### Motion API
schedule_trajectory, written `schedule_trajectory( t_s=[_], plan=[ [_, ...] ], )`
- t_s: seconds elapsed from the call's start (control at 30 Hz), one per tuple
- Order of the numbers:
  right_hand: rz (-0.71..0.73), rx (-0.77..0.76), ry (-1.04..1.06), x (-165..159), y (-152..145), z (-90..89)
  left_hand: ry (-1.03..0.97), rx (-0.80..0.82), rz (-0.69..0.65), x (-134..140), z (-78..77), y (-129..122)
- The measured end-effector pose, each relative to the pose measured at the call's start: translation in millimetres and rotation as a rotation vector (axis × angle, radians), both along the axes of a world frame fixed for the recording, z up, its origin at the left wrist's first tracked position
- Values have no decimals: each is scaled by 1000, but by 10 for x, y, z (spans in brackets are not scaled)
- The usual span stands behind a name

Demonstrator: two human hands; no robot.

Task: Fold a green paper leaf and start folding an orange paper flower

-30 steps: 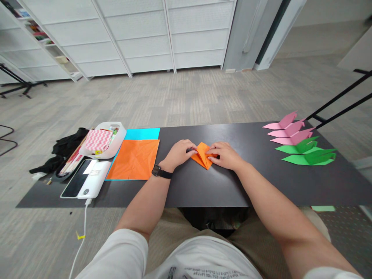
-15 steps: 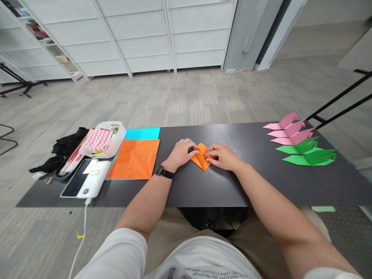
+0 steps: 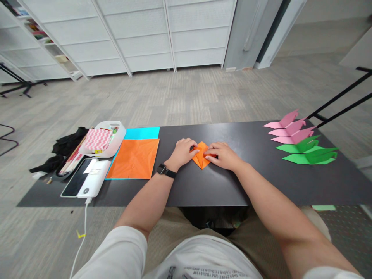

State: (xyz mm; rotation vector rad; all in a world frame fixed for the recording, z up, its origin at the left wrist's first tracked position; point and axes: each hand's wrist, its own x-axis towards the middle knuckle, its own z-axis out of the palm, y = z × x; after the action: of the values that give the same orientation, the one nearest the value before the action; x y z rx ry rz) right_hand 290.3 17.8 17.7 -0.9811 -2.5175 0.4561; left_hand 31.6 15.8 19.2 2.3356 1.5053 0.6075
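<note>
A small piece of folded orange origami paper (image 3: pixel 202 159) lies on the dark table between my hands, in a diamond shape with creases meeting at its lower corner. My left hand (image 3: pixel 183 151), with a watch on the wrist, has its thumb and fingers closed at the paper's left side. On the opposite side, my right hand (image 3: pixel 222 155) pinches the right flap with thumb and fingers. The fingertips cover both side corners of the paper.
Left of my hands, a flat orange sheet (image 3: pixel 133 159) overlaps a blue sheet (image 3: pixel 142 133). Beyond them are a white basket (image 3: pixel 118 141), a white power bank (image 3: pixel 93 182) with a cable, and a phone (image 3: pixel 76 182). Folded pink (image 3: pixel 293 130) and green paper figures (image 3: pixel 310 156) stand at right.
The orange paper's side flaps lie closer in, and its outline looks narrower on the right. Both hands stay in nearly the same place on it.
</note>
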Motion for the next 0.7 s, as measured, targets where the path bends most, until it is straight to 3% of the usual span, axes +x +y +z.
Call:
schedule_trajectory(
  t_s=[0.33, 0.7],
  plan=[
    [-4, 0, -15, -1, -6, 22, 13, 13, 26, 16, -2, -5],
    [-88, 118, -130, -121, -38, -3, 25, 25, 58, 89, -2, -24]
  ],
)
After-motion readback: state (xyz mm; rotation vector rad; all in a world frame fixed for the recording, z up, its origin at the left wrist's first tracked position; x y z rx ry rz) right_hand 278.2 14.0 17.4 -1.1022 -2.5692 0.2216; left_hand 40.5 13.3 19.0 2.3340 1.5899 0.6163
